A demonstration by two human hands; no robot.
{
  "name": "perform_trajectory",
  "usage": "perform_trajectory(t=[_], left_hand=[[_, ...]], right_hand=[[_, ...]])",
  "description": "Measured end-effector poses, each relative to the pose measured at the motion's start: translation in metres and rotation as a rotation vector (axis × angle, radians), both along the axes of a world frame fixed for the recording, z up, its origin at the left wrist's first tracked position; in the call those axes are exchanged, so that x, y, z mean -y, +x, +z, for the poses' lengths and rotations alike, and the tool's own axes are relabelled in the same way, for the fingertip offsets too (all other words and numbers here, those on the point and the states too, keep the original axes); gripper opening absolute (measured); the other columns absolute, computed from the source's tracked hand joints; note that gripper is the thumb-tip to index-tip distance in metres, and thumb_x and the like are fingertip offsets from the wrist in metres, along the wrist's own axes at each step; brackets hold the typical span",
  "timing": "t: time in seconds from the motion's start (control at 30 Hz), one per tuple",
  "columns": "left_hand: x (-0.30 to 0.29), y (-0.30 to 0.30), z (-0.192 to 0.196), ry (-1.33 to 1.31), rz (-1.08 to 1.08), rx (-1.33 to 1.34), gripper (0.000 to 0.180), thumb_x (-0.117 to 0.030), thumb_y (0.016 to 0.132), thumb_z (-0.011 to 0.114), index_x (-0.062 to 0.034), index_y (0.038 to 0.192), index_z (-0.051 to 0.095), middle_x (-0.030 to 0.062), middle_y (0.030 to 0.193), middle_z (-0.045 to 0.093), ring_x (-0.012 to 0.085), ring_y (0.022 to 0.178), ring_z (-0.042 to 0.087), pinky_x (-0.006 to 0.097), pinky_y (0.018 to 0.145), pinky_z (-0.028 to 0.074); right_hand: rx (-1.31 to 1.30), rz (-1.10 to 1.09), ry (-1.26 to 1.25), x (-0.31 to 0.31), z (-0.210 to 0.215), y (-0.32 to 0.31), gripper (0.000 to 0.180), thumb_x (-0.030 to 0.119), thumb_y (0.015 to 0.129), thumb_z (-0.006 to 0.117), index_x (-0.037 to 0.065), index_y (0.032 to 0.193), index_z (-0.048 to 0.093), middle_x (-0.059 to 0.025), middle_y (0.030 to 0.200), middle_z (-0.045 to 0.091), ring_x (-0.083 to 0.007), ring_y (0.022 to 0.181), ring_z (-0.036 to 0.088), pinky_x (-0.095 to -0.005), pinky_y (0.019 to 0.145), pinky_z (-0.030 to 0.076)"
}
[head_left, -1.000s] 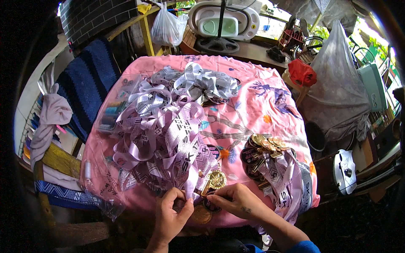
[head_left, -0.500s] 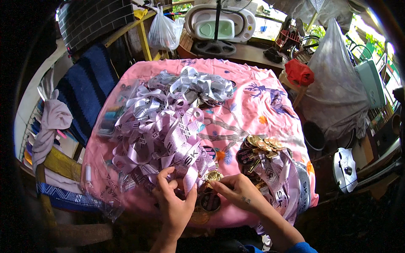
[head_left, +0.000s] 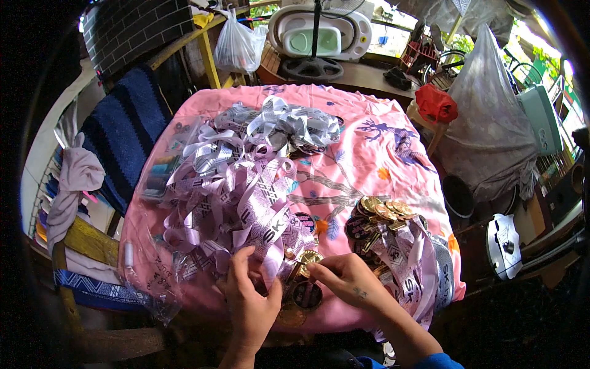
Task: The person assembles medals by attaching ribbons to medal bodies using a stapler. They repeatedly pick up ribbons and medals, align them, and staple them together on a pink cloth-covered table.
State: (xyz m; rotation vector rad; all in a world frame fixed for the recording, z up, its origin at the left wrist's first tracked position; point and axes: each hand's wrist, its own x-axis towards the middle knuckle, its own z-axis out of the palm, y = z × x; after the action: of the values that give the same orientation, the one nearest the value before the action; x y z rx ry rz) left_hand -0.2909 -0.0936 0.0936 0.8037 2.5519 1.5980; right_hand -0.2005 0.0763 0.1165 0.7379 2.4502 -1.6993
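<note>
A big tangle of lilac and white medal ribbons point(head_left: 227, 190) covers the left half of a pink printed tablecloth point(head_left: 369, 154). My left hand point(head_left: 249, 301) pinches a lilac ribbon point(head_left: 270, 246) at the near edge of that pile. My right hand point(head_left: 347, 280) grips a gold medal point(head_left: 307, 258) fixed to the same ribbon. More medals, one dark point(head_left: 305, 295) and one gold point(head_left: 289, 315), lie just under my hands. A neat stack of gold medals with ribbons point(head_left: 384, 218) lies to the right of my right hand.
A clear plastic bag point(head_left: 157, 178) lies at the table's left edge. A blue striped cloth point(head_left: 123, 135) hangs over a chair on the left. Behind the table are a white plastic bag point(head_left: 236, 46), a white tub point(head_left: 319, 31), a red bag point(head_left: 436, 101) and a large grey sack point(head_left: 491, 129).
Both hands have risen from the table's near edge toward the ribbon pile. The left hand has taken hold of a lilac ribbon, and the gold medal has moved up with the right hand.
</note>
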Motion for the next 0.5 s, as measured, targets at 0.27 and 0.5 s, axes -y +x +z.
perform_trajectory(t=[0.27,0.5], left_hand=[[-0.035,0.004,0.028,-0.372,0.0,-0.5,0.022,-0.02,0.07,0.077,-0.0088,0.086,0.067,0.0105,0.108,0.049,0.0301,0.104,0.047,0.046,0.089,0.033],[-0.044,-0.015,0.01,-0.251,0.007,-0.321,0.012,-0.009,0.07,0.077,-0.0035,0.072,0.067,0.0084,0.097,0.053,0.0267,0.095,0.05,0.04,0.084,0.039]], right_hand=[[-0.024,-0.164,0.207,-0.009,-0.002,0.009,0.042,0.037,0.093,0.061,-0.003,0.09,0.071,-0.0186,0.065,0.063,-0.0232,0.059,0.062,-0.0371,0.06,0.048],[-0.019,-0.14,0.172,-0.009,-0.004,0.004,0.042,0.036,0.093,0.061,-0.005,0.093,0.071,-0.0143,0.063,0.063,-0.0122,0.056,0.055,-0.0321,0.056,0.045]])
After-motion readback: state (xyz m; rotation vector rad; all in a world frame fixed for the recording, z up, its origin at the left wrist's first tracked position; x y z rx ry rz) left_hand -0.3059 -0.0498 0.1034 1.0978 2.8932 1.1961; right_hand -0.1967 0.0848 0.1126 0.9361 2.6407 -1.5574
